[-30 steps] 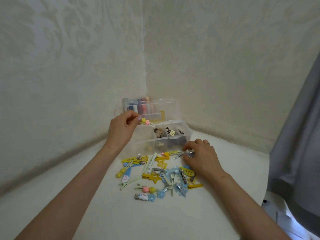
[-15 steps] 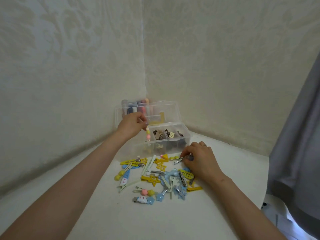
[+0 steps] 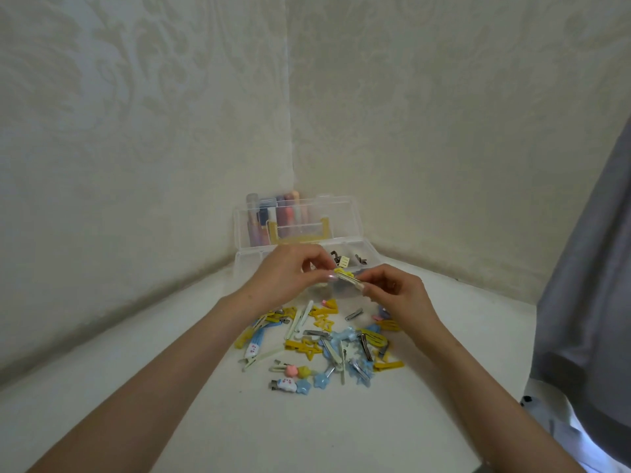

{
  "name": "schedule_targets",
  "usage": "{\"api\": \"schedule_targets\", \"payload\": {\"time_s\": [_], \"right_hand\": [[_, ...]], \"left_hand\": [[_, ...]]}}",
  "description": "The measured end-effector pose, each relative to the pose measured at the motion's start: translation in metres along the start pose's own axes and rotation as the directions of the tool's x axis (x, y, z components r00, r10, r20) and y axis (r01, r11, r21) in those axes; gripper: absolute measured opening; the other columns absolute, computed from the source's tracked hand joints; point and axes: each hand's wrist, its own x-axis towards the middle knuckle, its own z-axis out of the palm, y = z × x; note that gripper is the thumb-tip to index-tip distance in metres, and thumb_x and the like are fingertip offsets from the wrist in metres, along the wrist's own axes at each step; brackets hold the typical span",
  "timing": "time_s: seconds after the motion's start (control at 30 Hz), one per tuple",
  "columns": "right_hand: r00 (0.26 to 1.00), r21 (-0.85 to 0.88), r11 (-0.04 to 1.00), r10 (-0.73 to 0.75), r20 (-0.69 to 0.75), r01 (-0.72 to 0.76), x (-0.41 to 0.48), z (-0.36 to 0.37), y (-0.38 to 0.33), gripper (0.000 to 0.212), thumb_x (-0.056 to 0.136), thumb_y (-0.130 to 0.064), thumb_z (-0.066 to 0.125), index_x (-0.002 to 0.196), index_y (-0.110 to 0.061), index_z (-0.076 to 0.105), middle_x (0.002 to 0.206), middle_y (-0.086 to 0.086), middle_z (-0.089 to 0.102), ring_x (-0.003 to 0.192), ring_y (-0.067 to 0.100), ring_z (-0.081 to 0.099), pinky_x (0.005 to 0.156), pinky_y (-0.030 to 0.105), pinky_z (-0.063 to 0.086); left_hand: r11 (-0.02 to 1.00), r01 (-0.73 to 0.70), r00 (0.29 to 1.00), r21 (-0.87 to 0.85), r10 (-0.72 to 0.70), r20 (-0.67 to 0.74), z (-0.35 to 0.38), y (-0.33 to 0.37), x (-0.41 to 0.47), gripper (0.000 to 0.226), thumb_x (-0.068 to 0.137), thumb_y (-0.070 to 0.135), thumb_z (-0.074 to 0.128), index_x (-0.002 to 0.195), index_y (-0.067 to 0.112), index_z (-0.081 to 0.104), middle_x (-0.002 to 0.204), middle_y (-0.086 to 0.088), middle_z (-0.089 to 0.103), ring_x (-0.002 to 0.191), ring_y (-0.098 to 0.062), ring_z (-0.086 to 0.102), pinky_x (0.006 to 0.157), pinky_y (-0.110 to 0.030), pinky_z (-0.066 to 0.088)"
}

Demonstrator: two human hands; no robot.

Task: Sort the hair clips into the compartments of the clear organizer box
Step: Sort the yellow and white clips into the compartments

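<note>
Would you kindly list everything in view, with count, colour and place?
organizer box: one, clear, lid open, back corner
dark clips: several, brown, in the box's right compartments
tubes: several, pastel, upright behind the lid
loose hair clips: many, yellow, blue, green, on the table before the box
held clip: one, yellow and pale, between both hands
table: one, white
walls: two, cream, behind
cloth: one, grey, right edge
left hand: one, pinches held clip's left end
right hand: one, pinches its right end
</note>
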Motion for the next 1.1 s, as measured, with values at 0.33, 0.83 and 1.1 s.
{"api": "schedule_targets", "payload": {"time_s": [0.33, 0.83, 1.1], "right_hand": [[0.997, 0.063, 0.998, -0.019, 0.077, 0.014, -0.003, 0.000, -0.005, 0.013, 0.080, -0.009, 0.069, 0.082, -0.022, 0.074, 0.076, 0.002, 0.069, 0.071, 0.010, 0.059, 0.063, 0.034, 0.049], [0.989, -0.120, 0.993, -0.034, -0.143, 0.017, 0.000, -0.002, 0.002, 0.010, 0.086, -0.014, 0.063, 0.079, -0.017, 0.069, 0.084, 0.011, 0.065, 0.072, 0.026, 0.055, 0.042, 0.009, 0.041], [0.977, -0.248, 0.968, -0.027, -0.212, -0.027, 0.007, -0.013, 0.012, 0.013, 0.085, -0.020, 0.064, 0.075, -0.026, 0.067, 0.077, -0.005, 0.068, 0.059, 0.010, 0.050, 0.063, 0.027, 0.045]], "left_hand": [[1.000, 0.011, 1.000, 0.005, -0.011, -0.003, 0.011, 0.008, -0.011, 0.011, 0.082, 0.029, 0.066, 0.091, 0.024, 0.070, 0.081, 0.008, 0.065, 0.073, -0.014, 0.054, 0.073, -0.036, 0.046], [0.929, 0.306, 0.926, 0.208, -0.239, -0.293, -0.027, -0.028, 0.004, 0.019, 0.073, 0.035, 0.074, 0.075, 0.023, 0.060, 0.075, 0.011, 0.059, 0.072, -0.011, 0.051, 0.062, -0.027, 0.033], [0.919, 0.254, 0.951, 0.302, -0.180, -0.251, -0.006, -0.025, 0.014, 0.022, 0.077, 0.038, 0.070, 0.084, 0.019, 0.061, 0.080, 0.008, 0.061, 0.078, -0.012, 0.052, 0.057, -0.026, 0.033]]}}
